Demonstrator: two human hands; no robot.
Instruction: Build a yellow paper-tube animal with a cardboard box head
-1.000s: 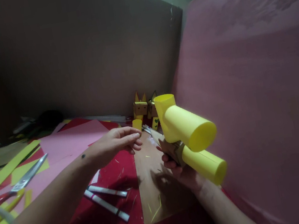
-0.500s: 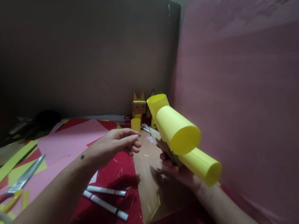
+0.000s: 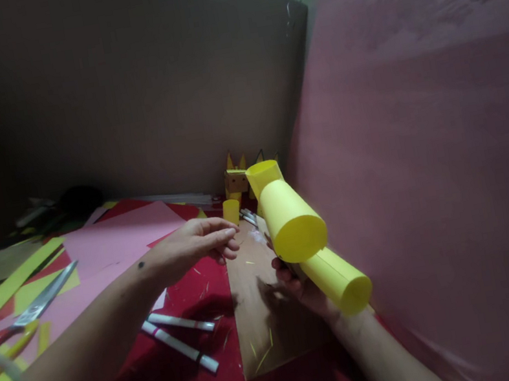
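My right hand (image 3: pixel 301 287) grips a paper model (image 3: pixel 298 229) made of yellow tubes fixed to a brown cardboard piece, held up above the table at centre right. Its fingers wrap the cardboard part, mostly hidden behind the tubes. My left hand (image 3: pixel 195 243) hovers just left of the model, fingers stretched out and loosely together, holding nothing. Under both hands lies a brown cardboard sheet (image 3: pixel 261 314) on a red surface (image 3: pixel 189 294).
Two white markers (image 3: pixel 182 338) lie below my left forearm. Scissors (image 3: pixel 42 300), yellow paper strips (image 3: pixel 14 282) and pink paper (image 3: pixel 119 237) lie at left. A small yellow tube (image 3: pixel 231 211) and cardboard pieces (image 3: pixel 237 179) stand at the back. A dark board behind and pink board (image 3: pixel 431 185) at right enclose the space.
My right hand has turned the yellow model and shifted it slightly left, so the big tube's end now points more towards me. My left hand has stayed nearly still.
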